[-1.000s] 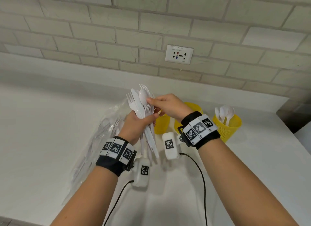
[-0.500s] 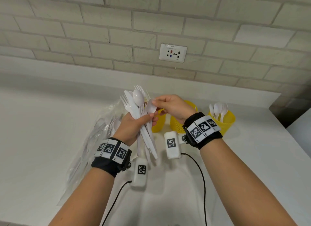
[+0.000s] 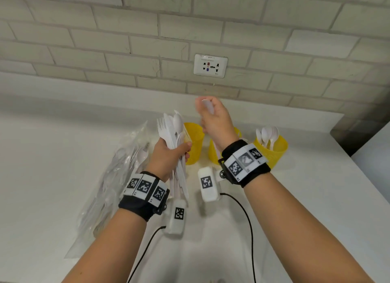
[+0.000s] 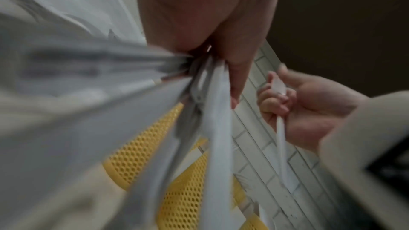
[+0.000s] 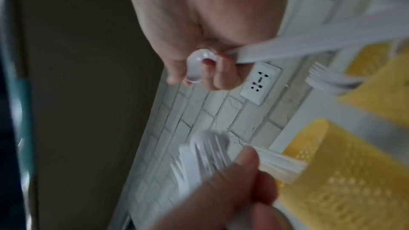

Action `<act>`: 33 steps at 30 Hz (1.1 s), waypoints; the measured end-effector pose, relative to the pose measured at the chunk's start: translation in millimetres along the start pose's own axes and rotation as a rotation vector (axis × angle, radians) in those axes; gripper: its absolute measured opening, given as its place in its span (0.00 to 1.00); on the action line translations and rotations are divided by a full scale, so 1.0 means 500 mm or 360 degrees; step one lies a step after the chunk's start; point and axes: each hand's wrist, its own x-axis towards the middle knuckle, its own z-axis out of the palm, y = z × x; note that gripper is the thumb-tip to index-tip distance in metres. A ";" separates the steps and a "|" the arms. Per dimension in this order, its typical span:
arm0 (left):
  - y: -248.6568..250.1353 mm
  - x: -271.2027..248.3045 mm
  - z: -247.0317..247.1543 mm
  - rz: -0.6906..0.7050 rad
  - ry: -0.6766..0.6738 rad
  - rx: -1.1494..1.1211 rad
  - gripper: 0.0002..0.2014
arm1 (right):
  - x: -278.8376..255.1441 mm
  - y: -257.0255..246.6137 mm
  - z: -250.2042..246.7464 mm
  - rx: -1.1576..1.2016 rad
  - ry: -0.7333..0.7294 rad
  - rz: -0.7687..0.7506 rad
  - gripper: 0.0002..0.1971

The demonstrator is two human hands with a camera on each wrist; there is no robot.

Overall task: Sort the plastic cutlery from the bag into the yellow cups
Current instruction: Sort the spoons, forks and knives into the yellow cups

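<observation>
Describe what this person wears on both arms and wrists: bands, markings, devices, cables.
Both forearms are bare, with no sleeves. The left hand and right hand each have a black wristband carrying white tiles printed with black square fiducial markers. Under each wrist hangs a white camera pod bearing its own marker, and a thin black cable trails from each pod.

Smooth glossy white plastic spoon; perforated matt yellow plastic cups; crinkled clear plastic bag; rough matt pale brick wall.
</observation>
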 end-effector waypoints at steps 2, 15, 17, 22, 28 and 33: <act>0.005 -0.010 0.016 0.0040 -0.0083 0.0066 0.13 | -0.006 0.011 0.009 -0.0382 -0.0119 0.0037 0.14; -0.008 -0.012 0.058 0.0121 -0.0238 0.0108 0.14 | -0.006 0.037 -0.070 -0.0380 0.0153 0.0196 0.14; -0.008 -0.010 0.072 0.0150 -0.0314 0.0160 0.09 | -0.012 0.041 -0.086 -0.0175 0.0240 0.0235 0.13; -0.012 -0.013 0.112 0.0158 -0.0438 0.0144 0.09 | -0.034 0.039 -0.117 -0.0117 0.0167 0.0245 0.06; -0.027 -0.013 0.148 0.0113 -0.0502 0.0164 0.06 | 0.002 0.012 -0.204 0.0156 0.0723 0.0015 0.06; -0.029 -0.007 0.158 0.0058 -0.0495 0.0058 0.03 | 0.029 -0.013 -0.302 -0.0025 0.1035 -0.0399 0.11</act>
